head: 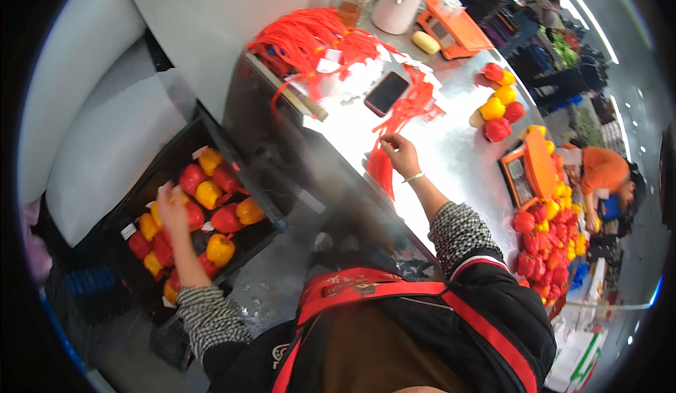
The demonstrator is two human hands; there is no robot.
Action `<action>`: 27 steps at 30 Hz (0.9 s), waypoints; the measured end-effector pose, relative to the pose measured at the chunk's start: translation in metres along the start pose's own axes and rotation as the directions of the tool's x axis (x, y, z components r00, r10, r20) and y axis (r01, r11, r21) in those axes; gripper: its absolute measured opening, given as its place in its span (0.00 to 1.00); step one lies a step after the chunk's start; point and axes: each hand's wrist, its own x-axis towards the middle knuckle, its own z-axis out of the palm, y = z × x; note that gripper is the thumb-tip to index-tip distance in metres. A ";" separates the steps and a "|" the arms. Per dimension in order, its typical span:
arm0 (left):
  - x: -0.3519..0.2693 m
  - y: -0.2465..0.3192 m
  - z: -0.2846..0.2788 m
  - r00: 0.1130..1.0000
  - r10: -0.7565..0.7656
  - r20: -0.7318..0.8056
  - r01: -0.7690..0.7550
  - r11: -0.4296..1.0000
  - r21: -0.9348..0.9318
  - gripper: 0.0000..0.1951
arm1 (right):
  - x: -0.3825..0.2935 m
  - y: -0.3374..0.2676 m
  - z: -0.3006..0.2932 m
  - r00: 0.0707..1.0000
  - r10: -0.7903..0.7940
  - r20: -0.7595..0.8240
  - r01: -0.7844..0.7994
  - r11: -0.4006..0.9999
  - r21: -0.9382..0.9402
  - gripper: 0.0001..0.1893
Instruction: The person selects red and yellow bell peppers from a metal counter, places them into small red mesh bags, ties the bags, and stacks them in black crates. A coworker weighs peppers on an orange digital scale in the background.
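My left hand (173,211), a little blurred, is over red and yellow bell peppers (227,217) in a black plastic crate (248,181) at the lower left. Whether it grips a pepper cannot be told. On the steel table (454,144), my right hand (401,154) has thumb and fingertips together at a bunch of red plastic net strips (381,168). A smartphone (387,93) lies just beyond that hand. A large heap of similar red strips (301,39), some with white tags, lies at the table's far left corner.
Two orange scales (533,168) (457,31) stand on the table. Loose peppers (494,108) and a large pepper pile (549,240) lie at the right. A white kettle (397,10), a glass jar (353,3) and a yellow object (425,43) stand beyond. A person in orange (604,171) is across the table.
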 end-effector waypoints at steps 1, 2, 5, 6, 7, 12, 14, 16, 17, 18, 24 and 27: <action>-0.003 0.032 0.012 0.994 0.095 0.060 -0.098 0.993 0.062 0.18 | 0.011 -0.004 0.004 0.996 -0.092 -0.020 0.093 0.994 0.053 0.09; -0.011 0.061 0.023 0.990 0.088 0.114 -0.076 0.991 -0.108 0.16 | 0.016 -0.009 0.006 0.993 -0.115 0.003 0.115 0.991 0.072 0.08; -0.035 0.115 0.031 0.991 0.038 0.128 -0.027 0.996 -0.082 0.12 | 0.010 -0.023 0.004 0.976 -0.178 0.125 0.168 0.982 0.084 0.07; -0.040 0.124 0.029 0.988 -0.051 0.146 0.078 0.980 -0.181 0.12 | 0.003 -0.025 0.001 0.978 -0.153 0.144 0.158 0.987 -0.022 0.06; -0.043 0.129 0.024 0.983 -0.102 0.154 0.129 0.976 -0.174 0.13 | -0.008 -0.025 -0.003 0.980 -0.115 0.162 0.125 0.991 -0.050 0.07; -0.042 0.117 -0.035 0.945 -0.327 0.022 0.327 0.940 -0.094 0.13 | -0.054 -0.017 -0.017 0.972 -0.107 0.211 0.089 0.992 0.089 0.06; -0.032 0.105 -0.060 0.941 -0.332 -0.062 0.320 0.935 -0.156 0.13 | -0.063 -0.014 -0.016 0.979 -0.052 0.196 0.023 0.989 0.149 0.07; -0.018 0.089 -0.085 0.936 -0.347 -0.056 0.327 0.919 -0.220 0.14 | -0.071 -0.015 -0.014 0.986 -0.055 0.159 0.021 0.978 0.208 0.07; -0.009 0.078 -0.096 0.924 -0.377 -0.069 0.343 0.893 -0.290 0.15 | -0.075 -0.017 -0.015 0.991 -0.058 0.121 0.028 0.971 0.238 0.07; 0.002 0.066 -0.105 0.873 -0.475 -0.111 0.422 0.849 -0.318 0.18 | -0.078 -0.021 -0.012 0.988 0.042 0.149 -0.082 0.958 0.273 0.07; 0.077 -0.051 -0.171 0.604 -0.795 0.051 0.356 0.212 -0.910 0.44 | -0.065 -0.056 0.008 0.997 -0.078 0.012 0.079 0.994 -0.070 0.07; 0.110 -0.113 -0.205 0.757 -0.648 0.087 0.252 0.167 -0.953 0.45 | -0.011 -0.069 0.052 0.975 -0.202 -0.098 0.189 0.974 -0.126 0.07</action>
